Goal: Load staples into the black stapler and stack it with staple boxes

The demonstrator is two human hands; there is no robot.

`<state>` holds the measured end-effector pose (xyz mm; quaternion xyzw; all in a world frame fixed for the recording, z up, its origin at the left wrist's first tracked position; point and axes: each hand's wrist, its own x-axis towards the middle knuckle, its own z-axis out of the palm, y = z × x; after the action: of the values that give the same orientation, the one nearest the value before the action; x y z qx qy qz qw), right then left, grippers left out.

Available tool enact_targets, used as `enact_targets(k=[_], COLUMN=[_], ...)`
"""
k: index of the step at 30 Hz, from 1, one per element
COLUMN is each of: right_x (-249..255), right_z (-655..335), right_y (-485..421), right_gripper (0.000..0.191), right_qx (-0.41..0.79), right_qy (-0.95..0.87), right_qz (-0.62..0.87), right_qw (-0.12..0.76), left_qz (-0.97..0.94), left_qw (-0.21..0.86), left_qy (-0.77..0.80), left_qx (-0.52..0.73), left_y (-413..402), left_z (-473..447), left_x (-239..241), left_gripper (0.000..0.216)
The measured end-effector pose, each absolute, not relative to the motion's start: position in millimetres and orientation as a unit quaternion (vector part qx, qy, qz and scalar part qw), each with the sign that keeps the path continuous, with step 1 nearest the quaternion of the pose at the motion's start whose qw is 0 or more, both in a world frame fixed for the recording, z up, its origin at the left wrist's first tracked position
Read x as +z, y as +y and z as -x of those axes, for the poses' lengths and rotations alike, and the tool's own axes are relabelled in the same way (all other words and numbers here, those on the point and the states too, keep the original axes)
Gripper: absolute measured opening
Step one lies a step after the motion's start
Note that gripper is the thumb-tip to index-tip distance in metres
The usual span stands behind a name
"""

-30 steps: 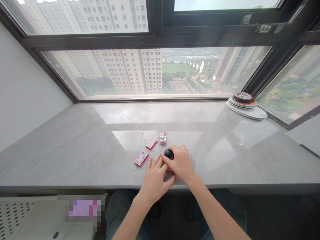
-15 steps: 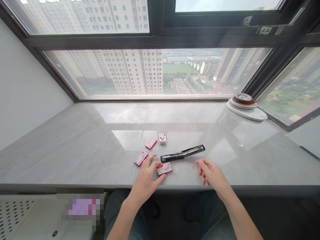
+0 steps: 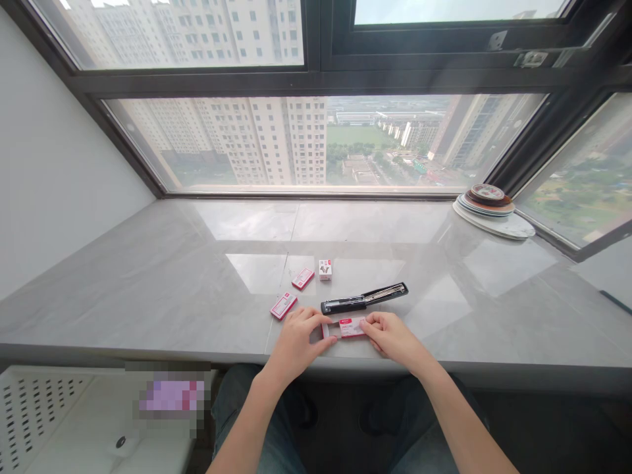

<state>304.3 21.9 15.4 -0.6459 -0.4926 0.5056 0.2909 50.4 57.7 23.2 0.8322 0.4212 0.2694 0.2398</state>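
A small red and white staple box [image 3: 349,327] lies near the front edge of the grey stone sill [image 3: 148,289]. My left hand [image 3: 296,339] pinches its left end and my right hand [image 3: 392,334] pinches its right end. Just behind the box lies a black stapler [image 3: 364,298], swung fully open and flat. Two more red staple boxes [image 3: 283,305] [image 3: 303,278] and a small white box [image 3: 324,269] lie to the left and behind.
A stack of round plates or coasters [image 3: 488,210] sits at the sill's far right corner by the window frame. A white perforated surface [image 3: 44,415] is below the sill at lower left. My knees are under the sill's front edge.
The right hand left the stapler, which now lies open on the sill. The left hand pulled a staple box forward, and both hands have closed on its ends.
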Motion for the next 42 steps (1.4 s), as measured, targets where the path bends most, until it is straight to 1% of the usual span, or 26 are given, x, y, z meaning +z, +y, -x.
enact_targets(k=[2, 5, 7, 10, 15, 19, 23, 28, 33, 37, 42], right_x=[24, 42, 50, 53, 47, 48, 50, 41, 32, 37, 45], right_z=[-309, -304, -295, -279, -276, -280, -276, -271, -259, -247, -240], right_y=[19, 21, 27, 36, 44, 49, 54, 56, 57, 60, 65], right_gripper=[0.036, 0.029, 0.027, 0.028, 0.03, 0.029, 0.033, 0.031, 0.029, 0.023, 0.019], right_qx=[0.429, 0.292, 0.256, 0.268, 0.273, 0.291, 0.316, 0.286, 0.348, 0.306, 0.28], right_qy=[-0.528, -0.579, -0.614, -0.649, -0.632, -0.642, -0.631, -0.616, -0.592, -0.583, -0.651], right_qz=[0.679, 0.703, 0.683, 0.647, 0.643, 0.637, 0.634, 0.653, 0.632, 0.644, 0.607], right_qw=[0.276, 0.294, 0.301, 0.296, 0.336, 0.313, 0.317, 0.335, 0.358, 0.389, 0.359], left_qz=[-0.829, -0.819, -0.816, -0.817, -0.819, -0.822, -0.822, -0.818, -0.82, -0.82, -0.823], left_qw=[0.243, 0.234, 0.219, 0.203, 0.19, 0.186, 0.18, 0.175, 0.177, 0.172, 0.169], left_qy=[0.422, 0.438, 0.447, 0.451, 0.453, 0.45, 0.451, 0.459, 0.455, 0.458, 0.457], left_qx=[0.275, 0.288, 0.295, 0.295, 0.295, 0.294, 0.298, 0.298, 0.298, 0.296, 0.292], left_y=[58, 55, 54, 52, 54, 55, 56, 57, 60, 61, 60], left_z=[-49, -51, -53, -56, -56, -56, -57, -58, -56, -55, -56], left_x=[24, 24, 22, 20, 21, 23, 21, 18, 15, 14, 18], left_gripper=[0.029, 0.046, 0.053, 0.049, 0.046, 0.045, 0.043, 0.044, 0.042, 0.043, 0.04])
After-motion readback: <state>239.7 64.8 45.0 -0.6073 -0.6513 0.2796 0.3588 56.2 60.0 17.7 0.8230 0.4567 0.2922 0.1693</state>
